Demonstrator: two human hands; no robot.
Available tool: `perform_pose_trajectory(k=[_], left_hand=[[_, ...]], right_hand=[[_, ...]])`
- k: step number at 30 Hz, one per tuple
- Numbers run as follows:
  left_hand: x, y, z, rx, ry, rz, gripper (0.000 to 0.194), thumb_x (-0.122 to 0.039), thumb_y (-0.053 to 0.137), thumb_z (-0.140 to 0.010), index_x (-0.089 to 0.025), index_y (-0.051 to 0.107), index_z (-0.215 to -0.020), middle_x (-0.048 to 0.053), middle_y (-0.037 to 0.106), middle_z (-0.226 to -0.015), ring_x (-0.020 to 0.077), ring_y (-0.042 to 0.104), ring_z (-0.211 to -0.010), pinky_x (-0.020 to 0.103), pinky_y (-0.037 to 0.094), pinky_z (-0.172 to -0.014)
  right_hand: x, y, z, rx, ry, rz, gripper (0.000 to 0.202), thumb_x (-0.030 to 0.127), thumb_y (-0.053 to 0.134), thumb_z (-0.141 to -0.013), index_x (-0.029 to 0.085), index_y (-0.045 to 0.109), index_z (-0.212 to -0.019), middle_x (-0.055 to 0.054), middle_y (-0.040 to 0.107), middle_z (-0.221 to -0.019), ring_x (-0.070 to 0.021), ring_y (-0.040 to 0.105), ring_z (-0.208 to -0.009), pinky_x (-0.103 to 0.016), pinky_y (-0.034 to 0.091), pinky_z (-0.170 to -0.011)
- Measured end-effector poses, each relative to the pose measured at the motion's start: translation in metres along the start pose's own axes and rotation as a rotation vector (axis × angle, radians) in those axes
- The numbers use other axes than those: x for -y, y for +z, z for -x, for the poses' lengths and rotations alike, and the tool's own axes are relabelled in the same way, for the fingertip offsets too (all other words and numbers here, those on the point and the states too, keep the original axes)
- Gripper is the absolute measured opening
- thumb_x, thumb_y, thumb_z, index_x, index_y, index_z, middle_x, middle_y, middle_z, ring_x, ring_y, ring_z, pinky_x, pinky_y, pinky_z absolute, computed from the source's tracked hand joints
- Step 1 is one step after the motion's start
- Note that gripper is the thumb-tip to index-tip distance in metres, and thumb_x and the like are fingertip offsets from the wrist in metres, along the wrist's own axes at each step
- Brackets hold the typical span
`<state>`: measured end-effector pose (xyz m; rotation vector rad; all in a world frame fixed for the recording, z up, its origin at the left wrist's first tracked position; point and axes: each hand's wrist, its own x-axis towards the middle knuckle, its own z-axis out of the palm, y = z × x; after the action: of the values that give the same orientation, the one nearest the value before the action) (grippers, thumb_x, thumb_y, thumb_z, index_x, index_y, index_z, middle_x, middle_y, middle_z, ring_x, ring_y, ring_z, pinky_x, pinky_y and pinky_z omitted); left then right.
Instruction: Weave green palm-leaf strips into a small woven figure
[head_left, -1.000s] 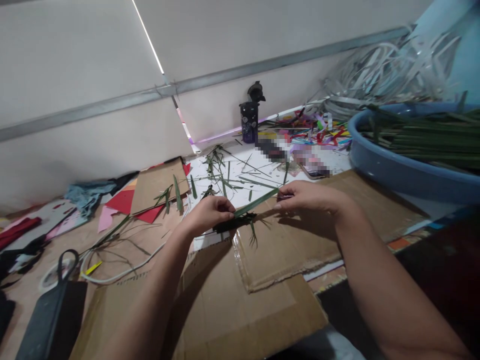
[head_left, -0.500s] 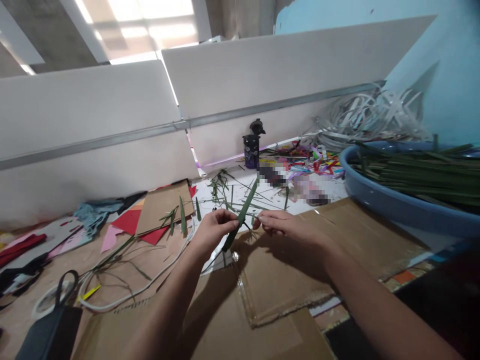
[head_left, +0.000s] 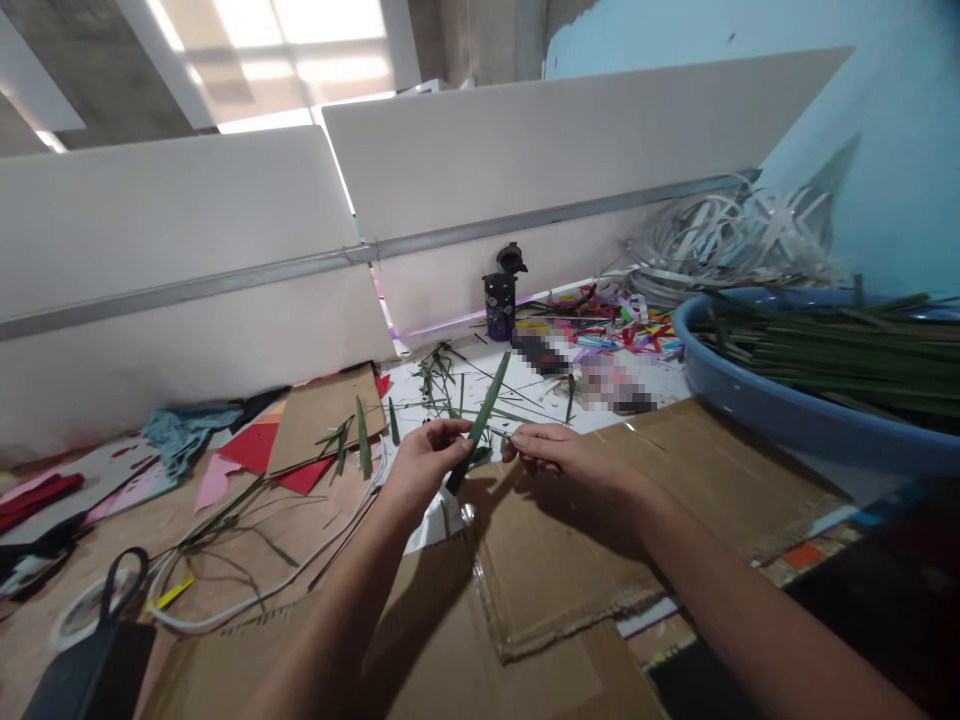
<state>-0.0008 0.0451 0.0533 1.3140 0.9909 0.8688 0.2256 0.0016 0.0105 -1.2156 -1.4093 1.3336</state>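
My left hand (head_left: 426, 465) pinches a long green leaf strip (head_left: 490, 400) between thumb and fingers. The strip tilts, its upper end pointing away from me and its lower end below my fingers. Just right of it, my right hand (head_left: 559, 455) is closed in a pinch. A thin sliver sticks out from its fingertips toward the leaf, too small to name. Both hands are above sheets of brown cardboard (head_left: 570, 560). Beyond them, thin leaf scraps (head_left: 439, 370) are scattered over a white surface.
At right stands a blue basin (head_left: 750, 400) heaped with long green leaves (head_left: 825, 350). A dark bottle (head_left: 500, 305) with its lid up is near the white panel. Coiled clear strips (head_left: 705, 240) lie behind. To the left are a white cable (head_left: 247, 602) and a black case (head_left: 94, 655).
The small dark green shreds hanging by the leaf at my fingertips look fewer or lower now. Both hands stay almost in place, and the whole view has shifted slightly.
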Motion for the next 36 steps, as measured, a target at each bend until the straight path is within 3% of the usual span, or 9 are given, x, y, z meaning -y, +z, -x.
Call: perform_pose_trajectory(k=[6,14,36], left_hand=[[0.004,0.004,0.001,-0.012,0.030,-0.049,0.012,-0.021,0.083,-0.072,-0.019,0.078,-0.084,0.004,0.075,-0.078,0.0144,0.062,-0.068,0.027,0.045,-0.063],[0.008,0.010,0.002,-0.004,0.061,-0.155,0.011,-0.024,0.080,-0.074,-0.017,0.077,-0.082,0.006,0.077,-0.079,0.0154,0.064,-0.071,0.028,0.046,-0.067],[0.015,0.015,0.002,0.048,0.102,-0.119,0.008,-0.022,0.081,-0.073,-0.018,0.078,-0.078,0.005,0.077,-0.076,0.0168,0.067,-0.070,0.029,0.050,-0.067]], right_hand=[[0.002,0.002,0.001,-0.013,0.001,-0.029,0.048,0.070,0.071,-0.086,0.022,0.074,-0.085,-0.003,0.056,-0.071,-0.0178,0.044,-0.065,-0.033,0.027,-0.059],[0.005,0.005,-0.001,-0.044,0.014,-0.037,0.052,0.072,0.073,-0.082,0.021,0.075,-0.086,-0.003,0.056,-0.068,-0.0171,0.041,-0.063,-0.034,0.026,-0.059],[0.007,0.013,-0.002,-0.072,-0.048,-0.128,0.042,0.063,0.077,-0.081,0.022,0.075,-0.077,-0.001,0.047,-0.064,-0.0175,0.036,-0.063,-0.035,0.023,-0.060]])
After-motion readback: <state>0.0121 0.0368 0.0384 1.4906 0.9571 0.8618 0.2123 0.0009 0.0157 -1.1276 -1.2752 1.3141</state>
